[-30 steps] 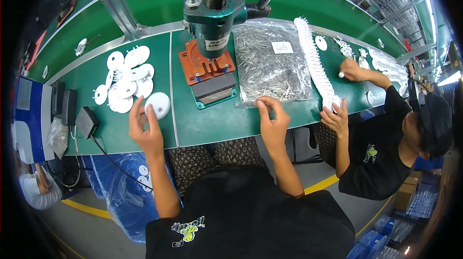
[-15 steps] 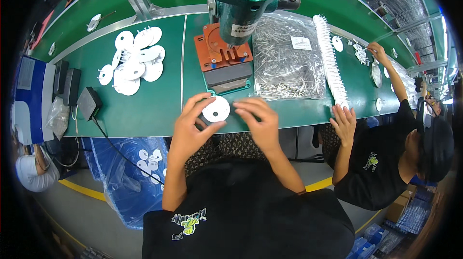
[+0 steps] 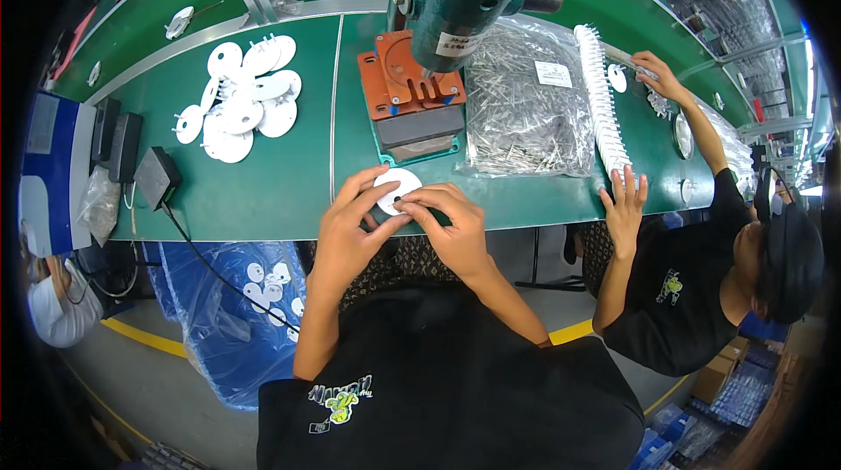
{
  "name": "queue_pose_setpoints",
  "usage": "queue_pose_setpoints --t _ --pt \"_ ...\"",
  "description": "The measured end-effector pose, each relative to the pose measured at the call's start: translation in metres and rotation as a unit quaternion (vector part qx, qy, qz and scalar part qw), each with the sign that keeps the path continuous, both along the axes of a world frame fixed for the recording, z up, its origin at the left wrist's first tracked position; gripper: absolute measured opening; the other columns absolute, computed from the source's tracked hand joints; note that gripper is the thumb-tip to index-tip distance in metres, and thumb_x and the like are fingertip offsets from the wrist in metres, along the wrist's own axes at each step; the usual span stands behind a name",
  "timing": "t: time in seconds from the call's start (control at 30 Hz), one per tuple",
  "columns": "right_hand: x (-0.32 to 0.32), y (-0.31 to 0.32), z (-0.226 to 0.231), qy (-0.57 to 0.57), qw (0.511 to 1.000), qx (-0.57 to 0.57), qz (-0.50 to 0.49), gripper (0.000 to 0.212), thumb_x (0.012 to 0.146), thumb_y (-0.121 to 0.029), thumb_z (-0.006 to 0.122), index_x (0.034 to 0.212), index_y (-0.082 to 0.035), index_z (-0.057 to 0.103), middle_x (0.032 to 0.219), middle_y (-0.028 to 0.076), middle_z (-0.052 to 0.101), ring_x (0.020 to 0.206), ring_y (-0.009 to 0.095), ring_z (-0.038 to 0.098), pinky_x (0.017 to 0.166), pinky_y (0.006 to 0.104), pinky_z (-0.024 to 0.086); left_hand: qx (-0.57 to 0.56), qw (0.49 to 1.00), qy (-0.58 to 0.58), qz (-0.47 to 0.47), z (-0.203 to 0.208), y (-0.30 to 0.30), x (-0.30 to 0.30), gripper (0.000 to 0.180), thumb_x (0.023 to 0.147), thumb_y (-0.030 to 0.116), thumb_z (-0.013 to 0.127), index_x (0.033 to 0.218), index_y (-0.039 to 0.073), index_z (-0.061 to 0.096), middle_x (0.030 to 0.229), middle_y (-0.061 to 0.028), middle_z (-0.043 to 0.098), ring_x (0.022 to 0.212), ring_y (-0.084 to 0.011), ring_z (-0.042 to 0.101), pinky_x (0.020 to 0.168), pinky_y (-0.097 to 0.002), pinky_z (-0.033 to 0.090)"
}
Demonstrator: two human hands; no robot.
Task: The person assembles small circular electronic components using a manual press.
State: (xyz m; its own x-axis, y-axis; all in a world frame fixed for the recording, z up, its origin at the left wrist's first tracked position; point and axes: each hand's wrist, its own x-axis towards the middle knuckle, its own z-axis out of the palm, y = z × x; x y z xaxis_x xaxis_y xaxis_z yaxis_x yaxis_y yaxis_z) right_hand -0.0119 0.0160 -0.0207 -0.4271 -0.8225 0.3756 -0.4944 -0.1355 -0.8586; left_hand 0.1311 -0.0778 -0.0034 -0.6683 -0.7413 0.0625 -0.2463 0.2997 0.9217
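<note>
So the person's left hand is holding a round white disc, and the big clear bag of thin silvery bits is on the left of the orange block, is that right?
Not quite: in the head view the big clear bag of thin silvery bits is on the right of the orange block. The left hand is holding a round white disc.

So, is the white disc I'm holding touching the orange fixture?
No, your left hand holds the white disc near the table's front edge, apart from the orange fixture farther back.
</note>
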Motion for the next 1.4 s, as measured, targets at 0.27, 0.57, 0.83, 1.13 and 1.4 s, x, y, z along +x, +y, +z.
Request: queue_pose_setpoints --t 0.27,0.57,0.83,1.13,1.4 --pt "-0.002 -0.005 0.001 0.189 0.978 -0.07 0.045 0.019 0.077 -0.011 0.079 0.091 -0.003 0.069 0.106 0.008 0.069 0.096 0.029 0.063 0.08 0.0389 0.048 -0.288 0.958 -0.016 -0.001 -0.015 -0.006 0.0 0.035 0.071 0.012 0.082 0.104 0.003 0.072 0.121 -0.0102 0.066 0.112 -0.0304 0.062 0.099 -0.0424 0.046" --pt "-0.027 0.024 -0.008 -0.065 0.99 -0.003 -0.123 0.025 0.085 -0.008 0.068 0.11 0.0 0.067 0.092 0.012 0.068 0.089 0.028 0.064 0.086 0.0392 0.049 -0.371 0.919 0.126 0.036 0.029 -0.017 -0.034 0.037 0.067 0.014 0.084 0.098 0.001 0.071 0.104 -0.0101 0.072 0.104 -0.03 0.068 0.092 -0.0444 0.051" --pt "-0.02 0.01 -0.009 0.141 0.983 -0.017 -0.116 0.015 0.083 -0.007 0.07 0.097 -0.002 0.07 0.084 0.009 0.067 0.078 0.028 0.06 0.074 0.0373 0.046 -0.463 0.882 0.038 0.078 0.028 -0.056 -0.084 0.04 0.08 0.022 0.077 0.114 0.004 0.068 0.12 -0.0084 0.066 0.125 -0.0337 0.054 0.108 -0.0537 0.037" --pt "-0.095 -0.05 0.154 0.187 0.87 -0.403 -0.215 0.043 0.081 -0.004 0.071 0.122 0.002 0.059 0.126 0.015 0.058 0.109 0.027 0.055 0.089 0.039 0.047 -0.444 0.894 -0.017 0.061 0.032 -0.055 -0.085 0.057 0.082 0.029 0.076 0.126 -0.001 0.055 0.138 -0.0176 0.052 0.136 -0.0391 0.041 0.115 -0.0558 0.028" --pt "-0.11 -0.075 0.294 0.056 0.942 -0.331 -0.013 0.034 0.097 -0.029 0.06 0.086 0.004 0.063 0.071 0.011 0.059 0.066 0.015 0.058 0.059 0.0312 0.045 -0.35 0.935 0.02 0.059 0.035 -0.068 -0.088 0.059 0.081 0.026 0.078 0.129 0.0 0.054 0.135 -0.0194 0.054 0.137 -0.0382 0.041 0.115 -0.0502 0.03"
